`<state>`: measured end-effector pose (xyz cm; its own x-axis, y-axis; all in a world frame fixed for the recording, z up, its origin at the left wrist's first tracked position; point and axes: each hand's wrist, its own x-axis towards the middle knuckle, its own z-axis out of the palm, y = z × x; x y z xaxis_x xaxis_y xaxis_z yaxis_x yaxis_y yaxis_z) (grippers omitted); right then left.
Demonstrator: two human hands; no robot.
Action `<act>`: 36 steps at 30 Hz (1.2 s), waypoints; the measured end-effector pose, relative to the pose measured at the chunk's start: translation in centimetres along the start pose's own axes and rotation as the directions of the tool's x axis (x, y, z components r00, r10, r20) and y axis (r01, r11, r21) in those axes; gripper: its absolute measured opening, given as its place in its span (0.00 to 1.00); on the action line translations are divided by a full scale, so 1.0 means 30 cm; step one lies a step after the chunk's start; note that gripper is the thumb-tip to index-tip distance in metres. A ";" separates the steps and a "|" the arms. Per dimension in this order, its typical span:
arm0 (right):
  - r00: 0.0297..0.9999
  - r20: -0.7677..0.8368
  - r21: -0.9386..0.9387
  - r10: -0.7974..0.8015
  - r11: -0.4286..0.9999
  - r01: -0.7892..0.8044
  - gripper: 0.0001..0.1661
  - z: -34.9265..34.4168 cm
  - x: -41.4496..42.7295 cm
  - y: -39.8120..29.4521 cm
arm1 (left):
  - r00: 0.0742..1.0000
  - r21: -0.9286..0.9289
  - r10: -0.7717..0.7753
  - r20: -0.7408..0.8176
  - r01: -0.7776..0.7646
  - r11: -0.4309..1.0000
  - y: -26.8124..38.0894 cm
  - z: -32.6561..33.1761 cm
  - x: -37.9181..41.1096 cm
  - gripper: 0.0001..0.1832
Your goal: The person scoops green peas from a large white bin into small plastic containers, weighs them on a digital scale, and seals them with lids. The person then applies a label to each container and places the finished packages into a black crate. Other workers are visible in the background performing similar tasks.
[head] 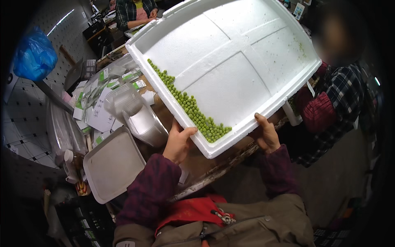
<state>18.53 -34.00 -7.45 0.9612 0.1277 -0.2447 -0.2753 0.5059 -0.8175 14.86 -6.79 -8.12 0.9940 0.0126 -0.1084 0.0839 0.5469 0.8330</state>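
Observation:
A large white polystyrene foam tray (pixel 225 86) is held up over the table, tilted so its lower left corner points toward me. My left hand (pixel 179 140) grips the left rim near that corner, thumb on top. On the near rim, further right, my right hand (pixel 267 132) holds with its thumb on the edge and its fingers underneath, partly hidden. Green peas (pixel 197 115) have gathered along the left wall and in the near corner. The rest of the tray's floor is bare apart from specks and green residue toward the far right.
Stacked clear plastic containers (pixel 145 123), a grey serving tray (pixel 112 166) and labelled plastic packets (pixel 105 80) lie left on the wooden table (pixel 213 163). A blue plastic bag (pixel 35 55) hangs beyond them. One person (pixel 336 102) is close at right, another (pixel 135 15) at the far side.

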 end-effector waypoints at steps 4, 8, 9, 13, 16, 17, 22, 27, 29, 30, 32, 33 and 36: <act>0.996 -0.005 -0.052 -0.089 0.995 0.088 0.26 0.005 0.120 -0.062 | 0.995 0.141 -0.071 -0.075 0.081 0.987 0.034 0.038 0.004 0.35; 0.995 -0.001 -0.009 -0.099 0.995 0.099 0.23 0.015 0.201 -0.090 | 0.989 0.604 -0.105 -0.107 0.149 0.783 -0.041 -0.095 0.032 0.29; 0.996 -0.015 0.009 -0.090 0.996 0.091 0.22 0.006 0.213 -0.074 | 0.998 0.757 0.006 -0.065 0.045 0.651 -0.067 -0.093 0.018 0.27; 0.998 0.022 0.025 -0.055 0.998 0.054 0.20 0.001 0.254 -0.055 | 0.959 0.853 -0.268 -0.095 0.217 0.474 -0.081 -0.084 0.033 0.26; 0.996 0.027 0.018 -0.084 0.996 0.084 0.23 0.032 0.260 -0.049 | 0.996 0.928 -0.066 0.061 -0.032 0.372 -0.183 -0.180 0.072 0.26; 0.997 0.025 0.026 -0.073 0.997 0.073 0.24 0.037 0.259 -0.056 | 0.987 0.894 -0.162 -0.016 0.086 0.439 -0.161 -0.152 0.080 0.26; 0.997 0.045 0.116 -0.059 0.992 0.054 0.27 0.022 0.263 -0.040 | 0.982 0.943 -0.097 -0.163 0.184 0.277 -0.053 -0.132 0.072 0.23; 0.992 0.112 0.145 -0.059 0.989 0.042 0.27 0.064 0.259 -0.030 | 0.990 0.992 -0.065 -0.124 0.125 0.020 0.028 -0.017 -0.090 0.18; 0.988 0.121 0.153 -0.095 0.985 0.076 0.26 0.069 0.258 -0.015 | 0.986 0.984 0.124 0.107 -0.123 0.125 0.110 0.010 -0.157 0.13; 0.987 0.122 0.152 -0.109 0.984 0.090 0.26 0.074 0.264 -0.017 | 0.949 0.949 0.262 0.173 -0.232 0.213 0.168 0.007 -0.160 0.08; 0.977 0.175 0.148 -0.120 0.984 0.094 0.27 0.073 0.272 -0.003 | 0.908 0.985 0.418 0.036 -0.103 0.139 0.289 -0.004 -0.148 0.08; 0.972 0.198 0.138 -0.128 0.985 0.101 0.27 0.103 0.270 -0.013 | 0.818 0.975 0.565 0.110 -0.199 0.097 0.347 -0.065 -0.105 0.09; 0.947 0.276 0.153 -0.163 0.980 0.124 0.27 0.154 0.292 -0.001 | 0.828 0.991 0.554 0.093 -0.023 -0.134 0.427 -0.176 -0.009 0.15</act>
<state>27.06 -28.94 -7.16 0.9607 0.2738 0.0455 -0.1474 0.6420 -0.7524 15.29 4.63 -0.29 0.8756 0.2350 0.4221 0.0356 -0.9027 0.4288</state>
